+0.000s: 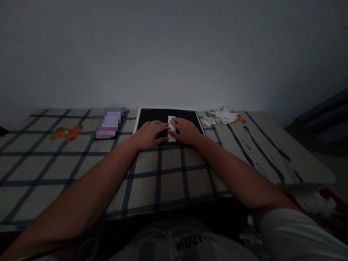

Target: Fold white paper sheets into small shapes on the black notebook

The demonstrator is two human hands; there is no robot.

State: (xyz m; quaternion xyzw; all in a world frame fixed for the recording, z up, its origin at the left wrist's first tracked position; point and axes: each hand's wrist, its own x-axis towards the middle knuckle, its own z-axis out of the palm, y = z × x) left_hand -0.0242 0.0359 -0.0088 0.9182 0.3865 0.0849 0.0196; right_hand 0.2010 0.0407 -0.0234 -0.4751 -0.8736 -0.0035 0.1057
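A narrow white piece of paper (171, 120) lies upright in view, its long side pointing away from me, on a black sheet with a white border (152, 115). My left hand (152, 135) rests palm down at the paper's left edge, fingers stretched out and thumb apart, fingertips touching it. From the other side, my right hand (187, 131) lies over the paper's right part with its fingers spread on the surface. Both hands cover some of the black sheet. Whether the paper is folded I cannot tell.
A phone (110, 123), partly blurred out, lies to the left on the checked tablecloth (146, 163). Right of the black sheet is a small heap of white paper scraps (221, 116). A grey wall (174, 54) stands behind the table. The light is dim.
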